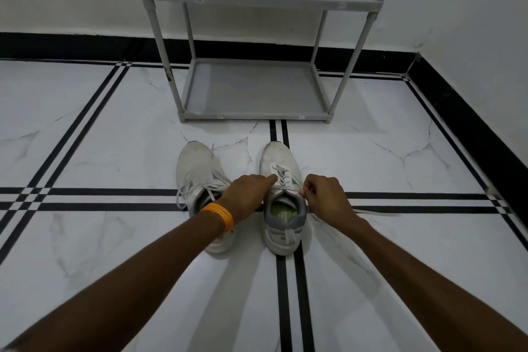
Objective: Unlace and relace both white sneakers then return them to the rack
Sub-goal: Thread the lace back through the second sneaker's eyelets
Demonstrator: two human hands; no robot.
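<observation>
Two white sneakers sit side by side on the marble floor [114, 237], toes toward the grey rack [251, 91], w/ a bare strip of tile between toes and rack's bottom shelf. Rack stands against the wall; both shelves visible hold nothing, top cut off by frame edge. Right sneaker [281, 203] is laced partway; left sneaker [197, 171] has loose laces spilling to its left side, heel hidden under the left forearm. Left hand [247, 194], orange wristband [218, 216] on the wrist, reaches across w/ forefinger pressed on the right sneaker's lacing, other fingers curled; can't tell if it grips anything. Right hand [325, 194] is closed in a pinch on a lace end [377, 212] at the top eyelet; the lace trails right along the floor. Plenty of open floor both sides; black skirting edges the right wall.
</observation>
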